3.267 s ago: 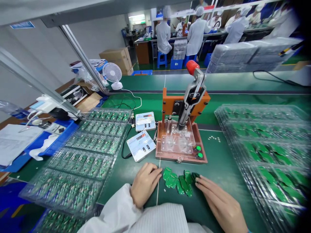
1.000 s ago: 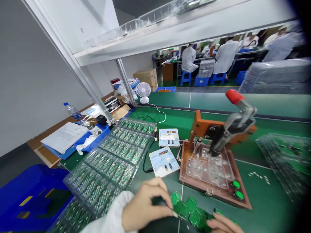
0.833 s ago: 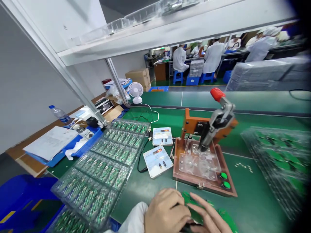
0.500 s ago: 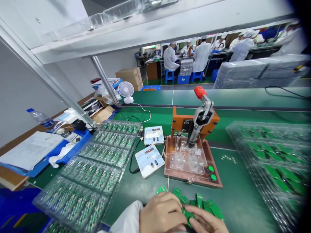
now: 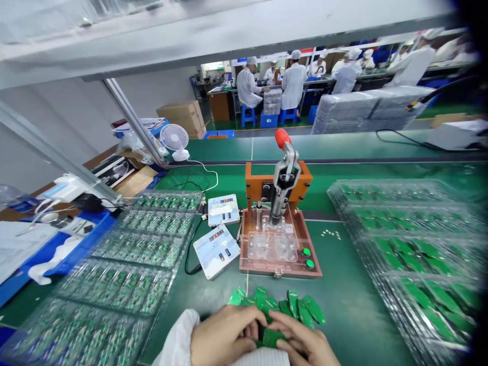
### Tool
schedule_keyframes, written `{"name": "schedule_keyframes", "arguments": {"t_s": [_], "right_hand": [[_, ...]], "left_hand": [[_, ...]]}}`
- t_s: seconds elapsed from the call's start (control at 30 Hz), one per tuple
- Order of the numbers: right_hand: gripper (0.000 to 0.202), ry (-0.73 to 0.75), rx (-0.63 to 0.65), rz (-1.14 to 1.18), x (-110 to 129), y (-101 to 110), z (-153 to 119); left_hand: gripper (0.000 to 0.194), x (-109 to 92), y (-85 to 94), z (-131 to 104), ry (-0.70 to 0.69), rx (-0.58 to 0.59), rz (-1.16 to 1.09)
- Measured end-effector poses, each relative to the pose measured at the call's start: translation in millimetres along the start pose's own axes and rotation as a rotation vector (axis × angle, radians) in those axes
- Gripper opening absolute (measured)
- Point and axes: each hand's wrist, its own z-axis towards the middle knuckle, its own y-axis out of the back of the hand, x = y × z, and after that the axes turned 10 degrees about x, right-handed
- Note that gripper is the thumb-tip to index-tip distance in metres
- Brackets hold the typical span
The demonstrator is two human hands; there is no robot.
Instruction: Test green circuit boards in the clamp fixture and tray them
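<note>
1. Right hand [image 5: 305, 340]: I have it in a narrow grip, thumb and fingers on a green board [image 5: 272, 337].
2. Left hand [image 5: 226, 333]: I see its fingers curled just beside the same board; I cannot tell whether they touch or hold it.
3. Board position: between both hands, at the lower edge of my view, above the near side of the green bench [image 5: 354, 295].
4. Loose green boards [image 5: 293, 304]: spread in an overlapping row just beyond my fingers.
5. Clamp fixture [image 5: 277, 218]: beyond that row, its red handle [image 5: 282, 137] raised.
6. Display boxes [image 5: 217, 251]: two units, immediately left of the fixture.
7. Clear trays: the left tray [image 5: 168, 272] and right tray stack [image 5: 385, 284] both carry green boards.
</note>
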Motion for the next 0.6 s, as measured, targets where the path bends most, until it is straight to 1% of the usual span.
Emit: {"name": "schedule_keyframes", "arguments": {"t_s": [0.07, 0.1, 0.2, 0.27, 0.33, 0.4, 0.47, 0.53, 0.6], "right_hand": [[0.039, -0.001, -0.128, -0.046, 8.1, 3.5, -4.1], [0.037, 0.003, -0.194, -0.08, 13.9, 6.9, -5.9], [0.031, 0.042, -0.347, -0.142, 34.2, 22.6, -7.2], [0.027, 0.092, -0.426, -0.148, 46.5, 35.0, -2.8], [0.023, 0.137, -0.495, -0.131, 55.6, 47.4, 5.7], [0.022, 0.149, -0.554, -0.132, 62.0, 59.4, 16.3], [0.023, 0.145, -0.618, -0.188, 67.2, 71.2, 27.0], [0.025, 0.136, -0.671, -0.283, 71.8, 82.2, 36.4], [0.028, 0.131, -0.688, -0.352, 75.2, 91.7, 44.7]], "left_hand": [[0.049, 0.3, 7.7, -6.0, 0.002, -0.011, -0.01], [0.046, 0.5, 12.6, -8.3, -0.011, -0.047, -0.017], [0.032, 0.1, 30.2, -7.9, -0.071, -0.226, -0.06], [0.026, -1.6, 43.2, 1.2, -0.105, -0.388, -0.115], [0.023, -4.4, 55.9, 17.2, -0.134, -0.556, -0.137], [0.024, -7.8, 67.1, 36.7, -0.16, -0.672, -0.109], [0.024, -11.3, 75.8, 55.4, -0.192, -0.707, -0.092], [0.024, -14.2, 81.1, 70.0, -0.219, -0.68, -0.08], [0.024, -15.9, 83.7, 78.9, -0.217, -0.637, -0.029]]}}
